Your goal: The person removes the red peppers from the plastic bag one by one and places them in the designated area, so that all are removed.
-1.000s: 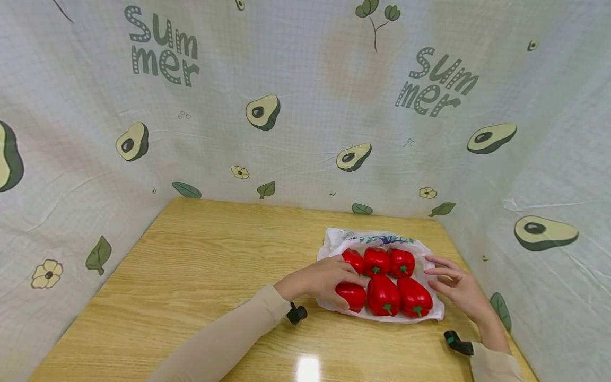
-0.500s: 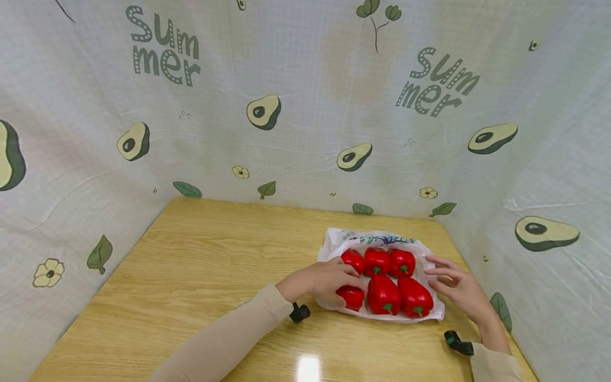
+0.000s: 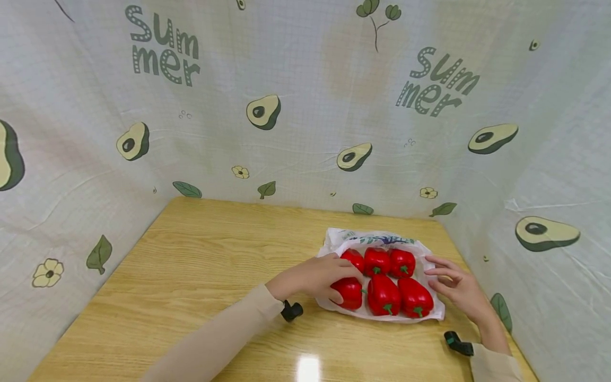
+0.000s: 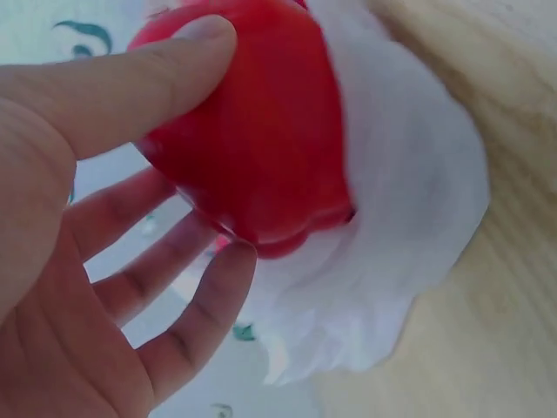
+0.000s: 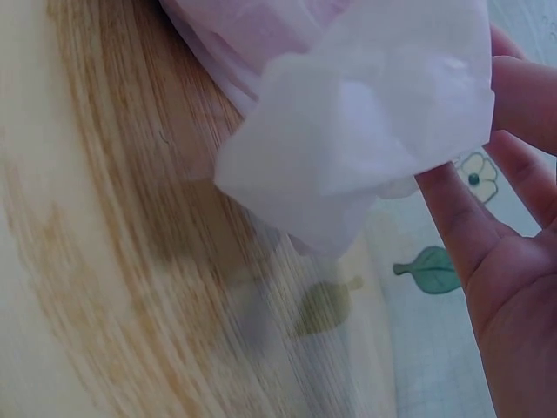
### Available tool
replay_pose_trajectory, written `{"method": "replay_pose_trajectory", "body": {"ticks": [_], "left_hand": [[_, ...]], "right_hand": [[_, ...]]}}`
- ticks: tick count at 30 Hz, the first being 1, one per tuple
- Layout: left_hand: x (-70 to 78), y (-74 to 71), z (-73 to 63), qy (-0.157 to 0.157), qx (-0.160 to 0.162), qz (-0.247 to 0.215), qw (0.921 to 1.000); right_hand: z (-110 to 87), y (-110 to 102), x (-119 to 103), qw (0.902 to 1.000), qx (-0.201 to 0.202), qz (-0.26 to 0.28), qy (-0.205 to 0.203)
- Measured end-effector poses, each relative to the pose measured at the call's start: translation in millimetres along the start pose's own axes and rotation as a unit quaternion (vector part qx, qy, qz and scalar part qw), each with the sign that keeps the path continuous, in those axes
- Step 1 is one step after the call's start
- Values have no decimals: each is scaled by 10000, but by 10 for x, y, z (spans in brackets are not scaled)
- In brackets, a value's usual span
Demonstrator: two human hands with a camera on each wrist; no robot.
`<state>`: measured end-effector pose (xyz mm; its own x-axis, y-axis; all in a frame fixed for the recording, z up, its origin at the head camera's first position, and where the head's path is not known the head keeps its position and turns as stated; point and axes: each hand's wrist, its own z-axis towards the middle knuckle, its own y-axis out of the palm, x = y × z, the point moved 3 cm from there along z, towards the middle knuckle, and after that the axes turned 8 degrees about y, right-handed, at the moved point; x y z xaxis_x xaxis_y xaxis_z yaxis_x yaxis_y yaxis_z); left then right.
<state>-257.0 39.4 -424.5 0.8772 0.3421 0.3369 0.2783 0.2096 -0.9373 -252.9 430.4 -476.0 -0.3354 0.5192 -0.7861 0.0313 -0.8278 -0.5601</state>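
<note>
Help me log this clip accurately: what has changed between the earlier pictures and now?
The left hand has shifted slightly left, and the front-left red pepper it holds has moved that way too, its green stem now showing. I cannot tell whether the grip is new. The other five peppers, the white bag and the right hand beside it look unmoved.

six red peppers [image 3: 384,295]; one white bag [image 3: 336,241]; two hands [image 3: 460,292]; one wooden table [image 3: 215,254]
</note>
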Motion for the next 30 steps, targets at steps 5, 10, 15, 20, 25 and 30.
{"method": "replay_pose_trajectory", "body": {"ticks": [5, 10, 15, 20, 25, 30], "left_hand": [[-25, -235, -155, 148, 160, -357, 9991], [-112, -429, -321, 197, 288, -459, 9983], [-332, -535, -460, 157, 473, -483, 9976], [-653, -567, -600, -177, 553, -534, 9969], [-965, -570, -716, -529, 557, -652, 9949], [-1184, -561, -801, -876, 487, -721, 9923]], "right_hand": [[16, -3, -14, 10000, -23, 52, -49], [22, -10, 0, 9999, -23, 128, -58], [18, -9, 8, 9999, -10, 133, -62], [10, -6, 3, 9999, 8, 122, -60], [12, 4, -3, 9999, 13, 104, -48], [11, 13, -8, 9999, 17, 126, -62]]}}
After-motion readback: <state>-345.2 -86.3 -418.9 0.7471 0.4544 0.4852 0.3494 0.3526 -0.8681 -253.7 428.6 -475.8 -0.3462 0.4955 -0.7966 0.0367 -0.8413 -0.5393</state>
